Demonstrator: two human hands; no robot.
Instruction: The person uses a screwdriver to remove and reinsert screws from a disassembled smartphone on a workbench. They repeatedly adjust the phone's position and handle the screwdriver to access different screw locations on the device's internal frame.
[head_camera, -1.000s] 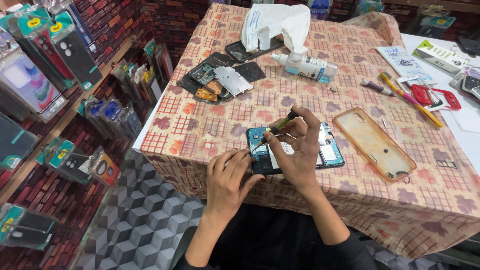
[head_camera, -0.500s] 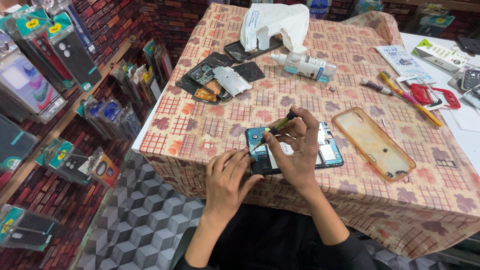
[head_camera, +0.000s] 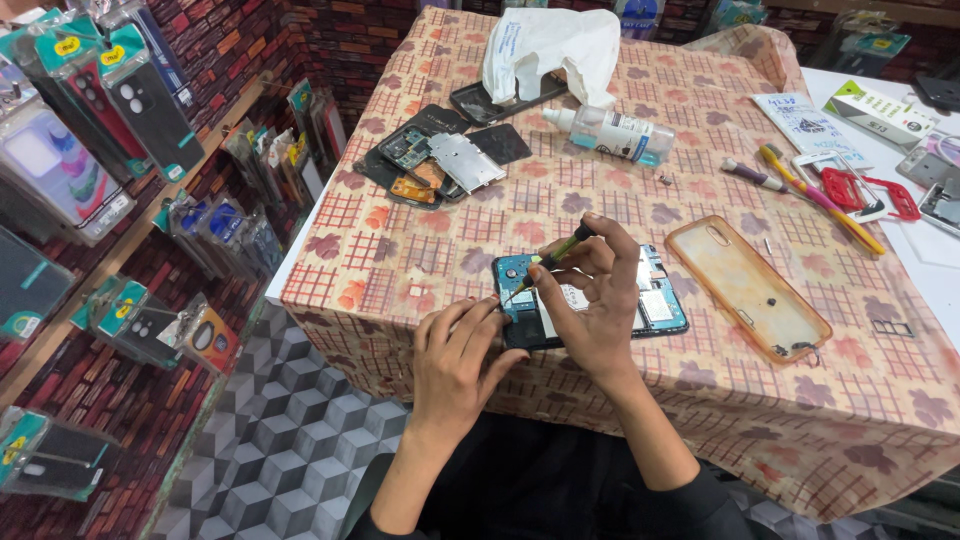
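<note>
Head view, right hand (head_camera: 590, 310) pinching screwdriver (head_camera: 548, 262), opened phone (head_camera: 590, 300) near table edge (head_camera: 300, 290)

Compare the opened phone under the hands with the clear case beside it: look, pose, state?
The opened phone shows blue and dark inner parts; the clear case is an amber-tinted, see-through shell, nearly bare inside. The phone lies across the table edge, the case angled. The left hand steadies the phone and the right hand sets a screwdriver on it; nobody touches the case. Both lie flat on the checked tablecloth.
</note>
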